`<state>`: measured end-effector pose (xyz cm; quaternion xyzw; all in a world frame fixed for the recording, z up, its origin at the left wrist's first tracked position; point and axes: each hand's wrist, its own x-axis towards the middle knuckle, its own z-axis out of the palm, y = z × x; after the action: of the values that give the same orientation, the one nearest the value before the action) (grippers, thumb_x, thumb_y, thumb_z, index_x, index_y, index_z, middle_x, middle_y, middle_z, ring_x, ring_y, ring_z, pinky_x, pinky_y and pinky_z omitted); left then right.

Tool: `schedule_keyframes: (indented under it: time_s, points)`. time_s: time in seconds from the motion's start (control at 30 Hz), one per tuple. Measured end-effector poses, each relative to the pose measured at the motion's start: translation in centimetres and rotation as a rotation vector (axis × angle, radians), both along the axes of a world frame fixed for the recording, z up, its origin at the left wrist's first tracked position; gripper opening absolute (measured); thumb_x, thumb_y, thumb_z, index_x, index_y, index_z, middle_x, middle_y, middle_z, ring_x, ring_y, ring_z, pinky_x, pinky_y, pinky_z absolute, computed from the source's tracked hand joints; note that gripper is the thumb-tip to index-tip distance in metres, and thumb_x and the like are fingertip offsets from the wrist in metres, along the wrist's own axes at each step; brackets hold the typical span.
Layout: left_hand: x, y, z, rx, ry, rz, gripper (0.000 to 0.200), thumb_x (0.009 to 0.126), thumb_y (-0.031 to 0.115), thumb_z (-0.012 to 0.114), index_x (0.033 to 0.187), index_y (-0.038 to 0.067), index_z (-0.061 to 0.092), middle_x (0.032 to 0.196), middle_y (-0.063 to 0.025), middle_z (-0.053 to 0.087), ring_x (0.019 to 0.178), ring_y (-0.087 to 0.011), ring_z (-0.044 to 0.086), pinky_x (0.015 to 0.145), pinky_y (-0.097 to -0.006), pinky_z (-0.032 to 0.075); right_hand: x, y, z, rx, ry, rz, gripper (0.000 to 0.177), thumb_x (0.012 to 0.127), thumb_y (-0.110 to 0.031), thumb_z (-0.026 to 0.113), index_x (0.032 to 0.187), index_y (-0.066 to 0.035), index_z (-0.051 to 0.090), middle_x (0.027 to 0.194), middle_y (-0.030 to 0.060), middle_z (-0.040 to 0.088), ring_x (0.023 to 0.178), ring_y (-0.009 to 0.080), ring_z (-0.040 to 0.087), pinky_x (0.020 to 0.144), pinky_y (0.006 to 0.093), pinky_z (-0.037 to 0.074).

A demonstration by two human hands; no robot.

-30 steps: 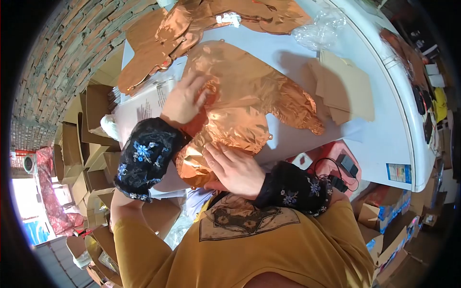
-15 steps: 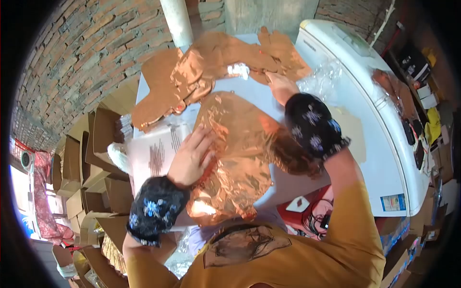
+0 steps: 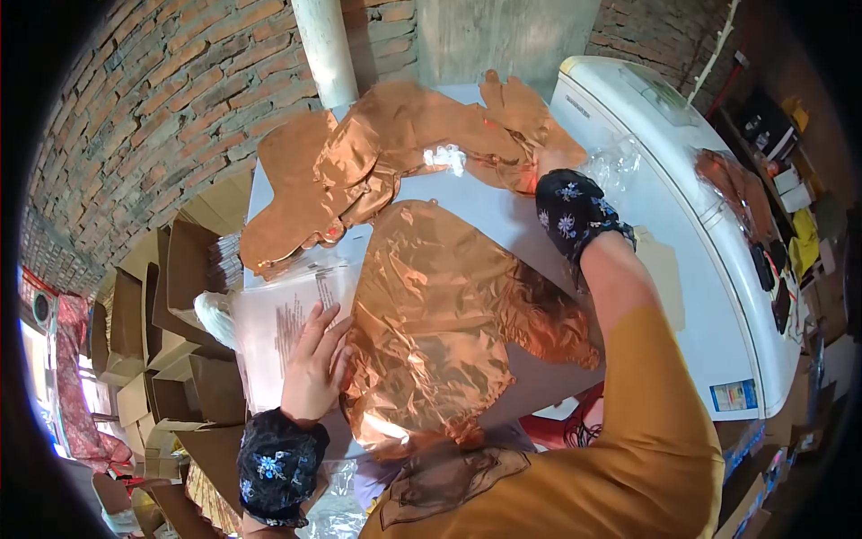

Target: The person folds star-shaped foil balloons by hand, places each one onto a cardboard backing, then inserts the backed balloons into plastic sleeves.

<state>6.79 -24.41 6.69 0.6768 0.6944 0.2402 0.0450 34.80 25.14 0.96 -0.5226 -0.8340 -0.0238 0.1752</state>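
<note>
A large crinkled copper-coloured foil piece [image 3: 431, 314] lies flat across the front of the table. My left hand [image 3: 317, 359] rests at its left edge, fingers spread, partly over a stack of clear plastic bags [image 3: 292, 310] with printed text. At the back right, my right hand [image 3: 549, 163] is on a pile of copper foil pieces [image 3: 530, 126]; its fingers are hidden by the foil and the dark flowered sleeve cover. More foil [image 3: 301, 171] spreads to the back left. A small shiny silvery thing [image 3: 444, 160] sits on the foil at the back middle.
A white appliance with a lid [image 3: 700, 269] stands at the right, with crumpled clear plastic [image 3: 620, 162] near its edge. Opened cardboard boxes [image 3: 193, 287] fill the left side. A white pole [image 3: 323, 54] rises behind the table [image 3: 462, 193], before a brick wall [image 3: 171, 99].
My left hand has moved left and down, off the middle of the large foil onto its edge and the bags. My right hand has shifted right. The large foil now lies flatter.
</note>
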Motion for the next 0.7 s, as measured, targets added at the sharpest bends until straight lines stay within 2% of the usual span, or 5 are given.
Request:
schedule_keyframes:
  time_s: [0.13, 0.23, 0.3, 0.37, 0.7]
  points:
    - [0.3, 0.4, -0.1, 0.01, 0.001, -0.016, 0.034, 0.093, 0.006, 0.06, 0.127, 0.005, 0.06, 0.142, -0.0164, 0.051, 0.141, -0.0395, 0.038, 0.113, -0.0459, 0.037, -0.2, 1.2, -1.0, 0.161, -0.005, -0.035, 0.01, 0.087, -0.016, 0.062, 0.086, -0.007, 0.065, 0.089, 0.0196, 0.07, 0.085, 0.0365, 0.069, 0.072, 0.0474, 0.053]
    - [0.2, -0.3, -0.3, 0.005, -0.031, 0.001, 0.034, 0.093, 0.006, 0.06, 0.126, 0.004, 0.061, 0.141, -0.0171, 0.051, 0.141, -0.0399, 0.038, 0.113, -0.0462, 0.037, -0.6, 0.9, 0.6, 0.039, -0.097, -0.083, 0.013, 0.088, -0.016, 0.062, 0.093, -0.006, 0.069, 0.09, 0.0191, 0.071, 0.087, 0.0369, 0.069, 0.074, 0.0464, 0.054]
    - [0.1, -1.0, -0.4, 0.022, -0.019, 0.012, 0.036, 0.091, 0.006, 0.061, 0.127, 0.005, 0.061, 0.14, -0.0181, 0.052, 0.139, -0.0404, 0.04, 0.111, -0.0469, 0.038, -0.6, -1.5, 2.8, -0.046, 0.183, 0.029, 0.019, 0.085, -0.02, 0.065, 0.096, -0.006, 0.069, 0.091, 0.019, 0.071, 0.087, 0.0365, 0.069, 0.075, 0.0455, 0.054]
    - [-0.4, -1.5, -0.3, 0.039, 0.0, 0.034, 0.037, 0.09, 0.006, 0.062, 0.127, 0.005, 0.062, 0.14, -0.0185, 0.052, 0.138, -0.0406, 0.041, 0.11, -0.0473, 0.038, -1.1, -3.2, 5.0, -0.114, 0.249, 0.109, 0.026, 0.081, -0.025, 0.069, 0.098, -0.006, 0.067, 0.091, 0.0182, 0.07, 0.087, 0.0355, 0.069, 0.076, 0.0448, 0.054]
    - [0.2, -1.9, 1.0, 0.008, 0.046, 0.027, 0.034, 0.091, 0.003, 0.06, 0.124, 0.005, 0.063, 0.142, -0.0157, 0.051, 0.141, -0.0388, 0.038, 0.112, -0.0468, 0.036, 2.5, 1.6, 3.9, -0.44, -0.549, 0.432, 0.059, 0.065, -0.049, 0.084, 0.097, -0.006, 0.059, 0.091, 0.0156, 0.068, 0.084, 0.0315, 0.067, 0.075, 0.0423, 0.049]
